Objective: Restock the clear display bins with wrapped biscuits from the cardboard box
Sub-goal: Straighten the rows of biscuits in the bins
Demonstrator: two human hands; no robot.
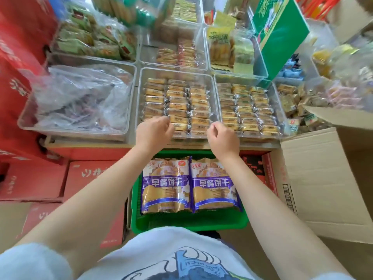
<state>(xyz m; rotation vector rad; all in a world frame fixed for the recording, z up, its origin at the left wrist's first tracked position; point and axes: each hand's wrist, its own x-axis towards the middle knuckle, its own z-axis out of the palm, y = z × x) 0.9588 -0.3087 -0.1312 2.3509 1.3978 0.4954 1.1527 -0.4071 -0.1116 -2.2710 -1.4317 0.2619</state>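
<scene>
The clear middle bin [139, 93] holds three neat columns of small wrapped biscuits [177, 102]. My left hand [153, 131] is at its near left corner, fingertips touching a packet in the front row. My right hand [223, 138] hovers at the bin's near right edge, fingers curled, with nothing visible in it. To the right, a second clear bin [217, 91] is filled with similar wrapped biscuits [245, 110]. The open cardboard box [314, 178] stands at the right, its inside hidden.
A green basket [181, 221] below my arms holds two large purple biscuit bags [189, 184]. A clear bin with crumpled plastic bags [80, 98] sits at the left. Red cartons [40, 178] are stacked on the left. More snack bins and a green box [280, 35] stand behind.
</scene>
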